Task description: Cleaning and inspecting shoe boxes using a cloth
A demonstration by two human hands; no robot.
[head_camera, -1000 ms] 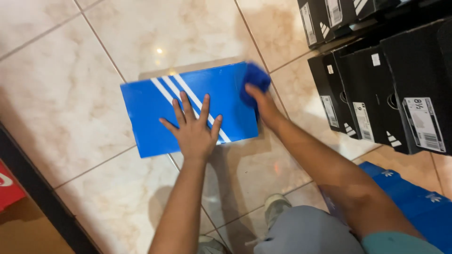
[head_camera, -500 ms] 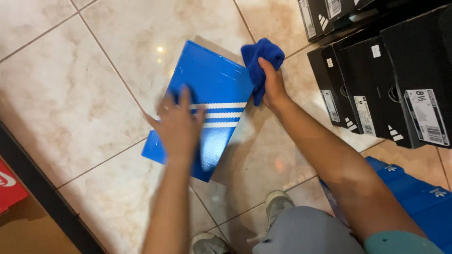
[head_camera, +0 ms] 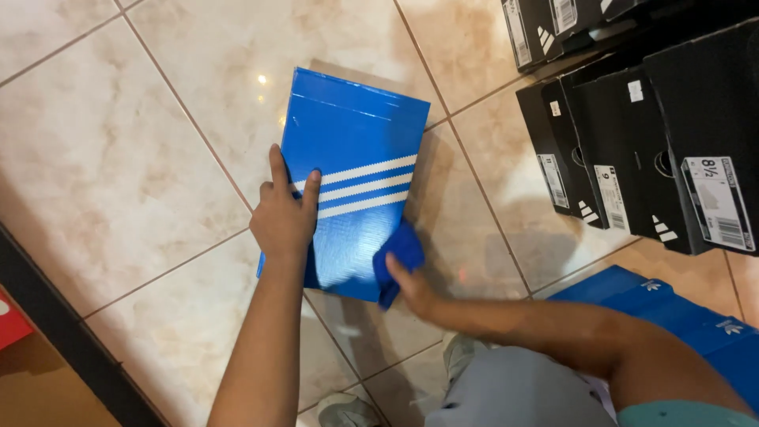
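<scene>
Blue shoebox [head_camera: 348,182]: lies flat on the tiled floor [head_camera: 142,158], white stripes across its lid.
Left hand [head_camera: 285,217]: rests on the box's left edge, fingers spread over the lid near the stripes, steadying it.
Right hand [head_camera: 411,285]: clutches a blue cloth [head_camera: 399,257] pressed against the box's near right corner.
Box relative to hands: between both, reaching away from the person; left hand at its side, right hand at its near end.
Long axis: runs away from the person, far end tilted slightly right.
Surroundings: black shoeboxes [head_camera: 648,150] stacked to the right, well apart; more blue boxes [head_camera: 680,324] by the right arm.
Obstruction: nothing covers the lid except the hands and cloth.
</scene>
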